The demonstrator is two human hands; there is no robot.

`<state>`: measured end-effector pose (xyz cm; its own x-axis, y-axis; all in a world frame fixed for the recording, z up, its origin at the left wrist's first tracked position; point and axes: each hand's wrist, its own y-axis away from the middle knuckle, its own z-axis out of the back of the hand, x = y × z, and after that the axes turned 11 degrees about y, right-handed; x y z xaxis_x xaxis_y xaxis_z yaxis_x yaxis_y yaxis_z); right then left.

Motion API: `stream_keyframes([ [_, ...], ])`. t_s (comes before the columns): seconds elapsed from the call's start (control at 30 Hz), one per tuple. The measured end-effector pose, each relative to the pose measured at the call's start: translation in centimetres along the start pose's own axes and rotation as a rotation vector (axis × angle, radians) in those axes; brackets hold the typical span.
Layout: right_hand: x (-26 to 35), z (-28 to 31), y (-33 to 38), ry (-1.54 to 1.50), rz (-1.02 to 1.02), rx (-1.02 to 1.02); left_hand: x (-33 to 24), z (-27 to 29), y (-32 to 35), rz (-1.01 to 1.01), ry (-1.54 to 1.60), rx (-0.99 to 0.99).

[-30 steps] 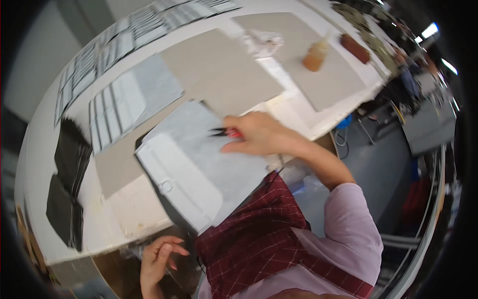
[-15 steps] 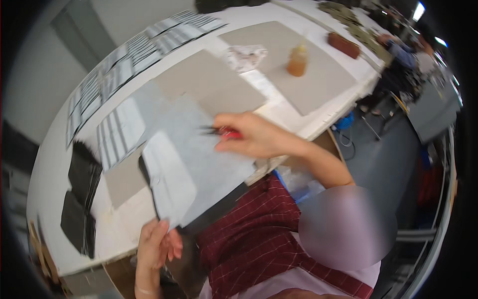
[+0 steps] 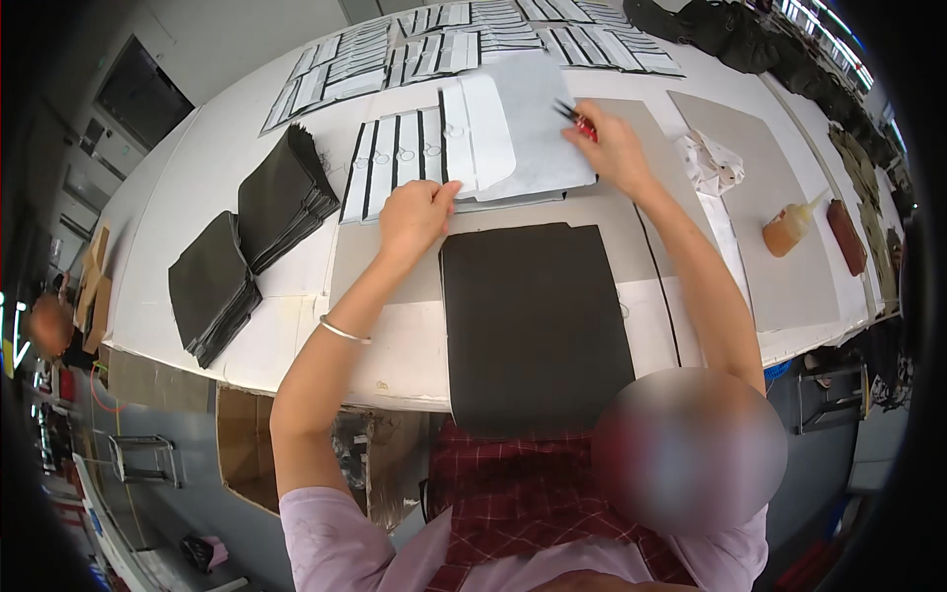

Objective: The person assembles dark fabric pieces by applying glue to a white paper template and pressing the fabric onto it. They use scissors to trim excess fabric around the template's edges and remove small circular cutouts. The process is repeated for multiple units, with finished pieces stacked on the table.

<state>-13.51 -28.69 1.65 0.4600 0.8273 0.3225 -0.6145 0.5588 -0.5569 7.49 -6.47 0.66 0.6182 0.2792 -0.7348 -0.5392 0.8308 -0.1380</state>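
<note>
Between the thumb and fingers of my left hand is the near left corner of a white panel, which lies with a pale grey-blue sheet. My right hand is closed around small red-handled snips, their dark tips over the sheet's right side. Whether its fingers also grip the sheet's edge I cannot tell. Left of the panel, overlapping white pieces with black edges lie in a row, pencil-like circles on them. A black rectangular piece lies flat in front of me, reaching the table's front edge.
Two stacks of dark pieces stand at the left. More striped white pieces fill the far side. To the right are a crumpled cloth, an amber squeeze bottle and a reddish-brown case. An open carton sits below the table.
The white panel and pale sheet have moved from the near edge to beside the overlapping row, my left hand with them. The black piece now lies uncovered. The view has turned.
</note>
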Motion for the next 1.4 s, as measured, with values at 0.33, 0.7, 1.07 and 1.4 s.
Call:
stream_keyframes([
  [0.33, -2.5, -2.9, 0.7, -0.077, -0.113, 0.238, 1.4, -1.4, -0.3, -0.162, -0.314, -0.110],
  [0.7, 3.0, 12.8, 11.1, -0.022, -0.146, 0.337, -6.2, -1.2, 8.0, -0.303, 0.340, 0.415],
  [1.07, 4.3, 14.8, 20.0, 0.044, -0.152, 0.330, -10.8, -9.3, 9.9, -0.554, 0.098, 0.454],
  [1.4, 4.6, 13.5, 20.2, 0.023, -0.119, 0.372, -10.6, -9.0, 10.8, -0.500, 0.206, 0.449],
])
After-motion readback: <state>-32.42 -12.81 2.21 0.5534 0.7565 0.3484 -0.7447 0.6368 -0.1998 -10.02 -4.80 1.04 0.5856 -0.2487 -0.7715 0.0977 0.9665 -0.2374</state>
